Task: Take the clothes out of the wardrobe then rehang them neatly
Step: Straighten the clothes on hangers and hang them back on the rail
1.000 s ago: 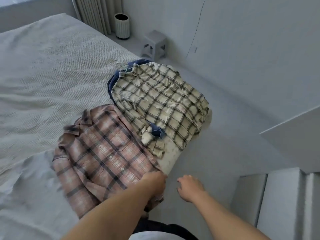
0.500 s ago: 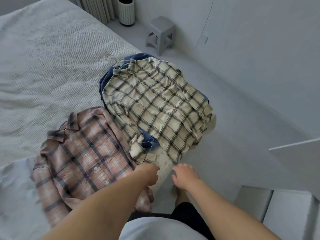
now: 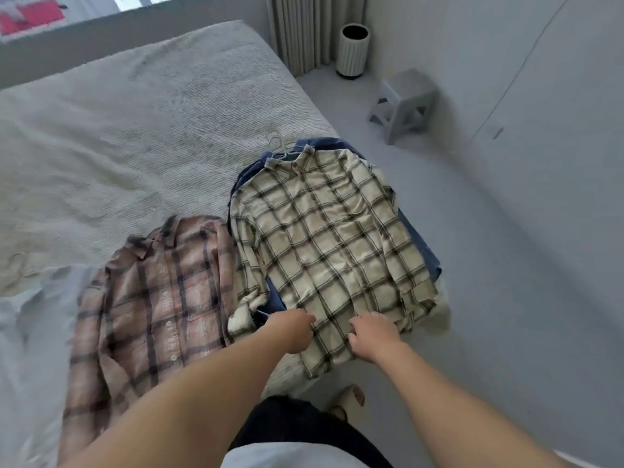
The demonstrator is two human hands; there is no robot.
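On the bed [image 3: 141,136], the pink plaid shirt [image 3: 152,298] is lying flat at lower left; at centre, the cream plaid shirt [image 3: 331,244] is lying over blue garments [image 3: 418,244], hangers [image 3: 278,143] showing at its collar; the left hand [image 3: 293,329] and right hand [image 3: 373,334] are gripping its hem, fingers curled into the cloth; removal seems done, rehanging is still waiting.

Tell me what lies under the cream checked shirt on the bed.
Under the cream checked shirt lies blue clothing, showing at its edges, with hanger hooks at the collar. How many garments it covers is hidden.
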